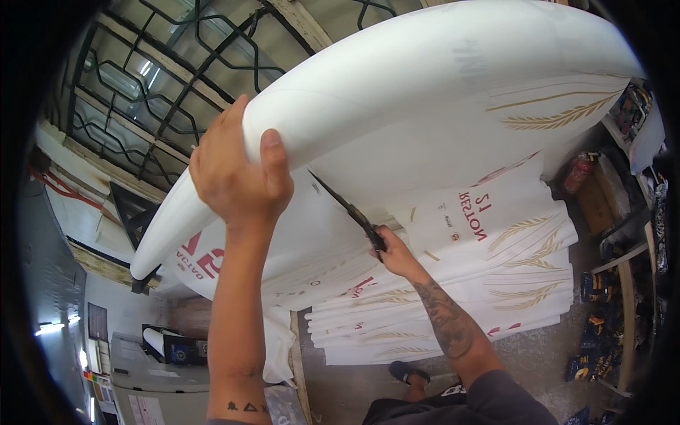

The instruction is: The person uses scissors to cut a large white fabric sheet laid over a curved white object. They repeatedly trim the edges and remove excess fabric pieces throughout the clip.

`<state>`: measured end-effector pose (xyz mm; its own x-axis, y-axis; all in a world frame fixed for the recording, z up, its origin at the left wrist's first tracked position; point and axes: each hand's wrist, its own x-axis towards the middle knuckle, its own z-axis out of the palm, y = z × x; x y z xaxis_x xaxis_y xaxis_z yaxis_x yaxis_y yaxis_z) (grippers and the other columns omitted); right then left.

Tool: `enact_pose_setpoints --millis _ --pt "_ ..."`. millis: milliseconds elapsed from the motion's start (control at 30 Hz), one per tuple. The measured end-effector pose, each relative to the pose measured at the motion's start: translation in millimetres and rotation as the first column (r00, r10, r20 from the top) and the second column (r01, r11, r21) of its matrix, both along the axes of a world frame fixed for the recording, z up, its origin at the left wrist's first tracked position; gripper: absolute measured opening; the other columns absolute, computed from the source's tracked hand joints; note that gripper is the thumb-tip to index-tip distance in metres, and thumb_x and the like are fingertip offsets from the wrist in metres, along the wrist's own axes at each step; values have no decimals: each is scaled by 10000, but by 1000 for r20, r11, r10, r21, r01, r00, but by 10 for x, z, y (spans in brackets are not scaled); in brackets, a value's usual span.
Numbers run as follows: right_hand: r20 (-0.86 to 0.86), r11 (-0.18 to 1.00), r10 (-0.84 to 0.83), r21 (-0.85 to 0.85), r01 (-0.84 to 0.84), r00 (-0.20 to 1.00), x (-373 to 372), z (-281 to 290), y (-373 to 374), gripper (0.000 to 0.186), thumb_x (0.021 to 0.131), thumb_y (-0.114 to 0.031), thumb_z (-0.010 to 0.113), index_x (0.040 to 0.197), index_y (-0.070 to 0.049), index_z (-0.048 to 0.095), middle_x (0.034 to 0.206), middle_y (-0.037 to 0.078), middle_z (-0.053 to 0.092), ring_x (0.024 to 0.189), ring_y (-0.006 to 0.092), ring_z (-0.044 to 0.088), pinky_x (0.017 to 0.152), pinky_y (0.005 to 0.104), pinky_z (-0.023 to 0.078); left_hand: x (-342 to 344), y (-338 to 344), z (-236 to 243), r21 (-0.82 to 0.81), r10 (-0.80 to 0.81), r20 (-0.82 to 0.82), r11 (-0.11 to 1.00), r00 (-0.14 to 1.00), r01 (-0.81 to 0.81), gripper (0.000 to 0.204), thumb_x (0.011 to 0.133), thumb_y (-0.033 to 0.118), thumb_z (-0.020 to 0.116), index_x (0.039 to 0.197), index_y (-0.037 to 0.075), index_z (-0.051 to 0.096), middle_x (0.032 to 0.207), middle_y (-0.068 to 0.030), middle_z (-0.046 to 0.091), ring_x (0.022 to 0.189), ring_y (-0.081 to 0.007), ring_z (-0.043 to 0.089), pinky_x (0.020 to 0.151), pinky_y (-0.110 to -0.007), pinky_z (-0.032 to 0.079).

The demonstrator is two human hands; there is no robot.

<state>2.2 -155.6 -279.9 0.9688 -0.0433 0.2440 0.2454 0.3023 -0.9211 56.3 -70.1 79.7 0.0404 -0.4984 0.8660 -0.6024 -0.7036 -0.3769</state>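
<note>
A thick white roll (425, 78) of sheet material stretches across the upper view. My left hand (242, 173) grips its near side toward the left, fingers over the top and thumb pressed on the surface. A white printed sheet (407, 166) with gold wheat shapes and red lettering hangs down from the roll. In my right hand (397, 255) is a pair of black-handled scissors (346, 204), its long dark blades pointing up and left at the sheet just below the roll. Whether the blades are parted I cannot tell.
Below, the printed material lies in layered folds (425, 333) near the floor. A black metal window grille (177, 88) runs behind the roll. To the right stand a red fire extinguisher (579, 174) and shelving with dark blue pieces (598, 322). A grey machine (166, 379) is at lower left.
</note>
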Motion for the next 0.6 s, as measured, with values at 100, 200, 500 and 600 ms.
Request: enact_pose_setpoints --millis 100,200,500,600 --pt "-129 998 -26 -55 19 991 79 15 20 519 885 62 688 1339 -19 452 1172 46 523 1032 140 526 970 261 415 21 -6 110 40 -42 -21 998 999 43 475 935 419 523 1141 33 707 1013 -148 716 921 -312 677 858 -412 470" --pt "153 997 53 46 -60 987 69 72 62 528 885 48 701 1344 -17 450 1171 42 510 1040 142 530 977 265 418 -18 18 151 9 -9 -179 1000 984 11 483 945 432 520 1094 20 723 968 -163 725 881 -331 688 822 -412 494" --pt "30 998 38 -56 -36 999 -408 30 204 460 889 40 679 1289 -47 470 1076 33 522 1042 128 522 946 263 454 98 -149 786 24 128 -825 981 550 -191 427 922 400 517 868 57 765 896 -241 715 844 -422 684 779 -462 530" --pt "-44 989 145 43 -143 989 -595 70 323 463 879 45 672 1281 -51 464 1063 31 505 1034 125 512 943 269 445 42 -173 768 -191 52 -492 967 869 -166 365 886 342 557 816 43 755 793 -238 703 735 -404 679 734 -455 533"
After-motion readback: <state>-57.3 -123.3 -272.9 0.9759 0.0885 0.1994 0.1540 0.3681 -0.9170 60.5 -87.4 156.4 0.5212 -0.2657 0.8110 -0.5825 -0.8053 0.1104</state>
